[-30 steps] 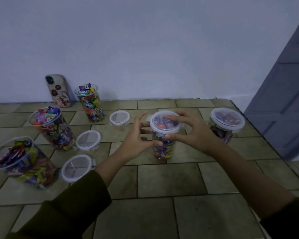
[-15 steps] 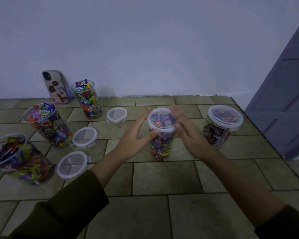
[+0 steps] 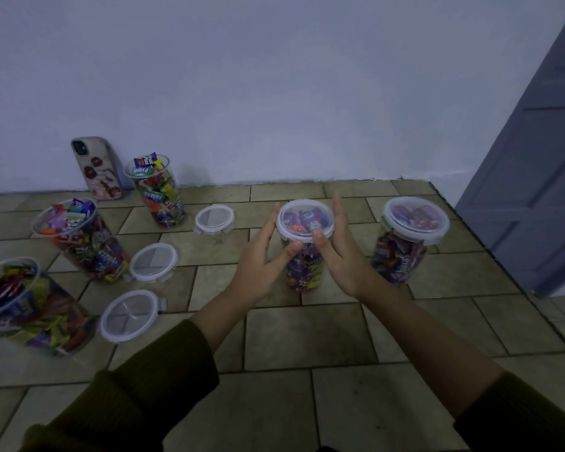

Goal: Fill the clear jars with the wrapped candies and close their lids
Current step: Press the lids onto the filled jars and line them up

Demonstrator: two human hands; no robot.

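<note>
A clear jar (image 3: pixel 304 272) full of wrapped candies stands on the tiled floor with a white-rimmed lid (image 3: pixel 305 220) on top. My left hand (image 3: pixel 261 259) and my right hand (image 3: pixel 338 252) flank it with straight fingers pressed to the lid's sides, thumbs against the near edge. A second lidded jar (image 3: pixel 405 243) stands to its right. Three open jars of candies stand at the left: a back one (image 3: pixel 159 194), a middle one (image 3: pixel 82 243) and a near one (image 3: pixel 26 308). Three loose lids lie on the floor, one at the back (image 3: pixel 214 219), one in the middle (image 3: pixel 154 262), one nearest me (image 3: pixel 128 315).
A phone (image 3: pixel 97 168) in a patterned case leans against the white wall behind the jars. A grey door (image 3: pixel 535 177) stands at the right. Bare floor tiles (image 3: pixel 307 337) stretch in front of the jars, toward me.
My right hand left the top of the lid and straightened; both hands now press the lid's sides with flat fingers. The view shifted slightly.
</note>
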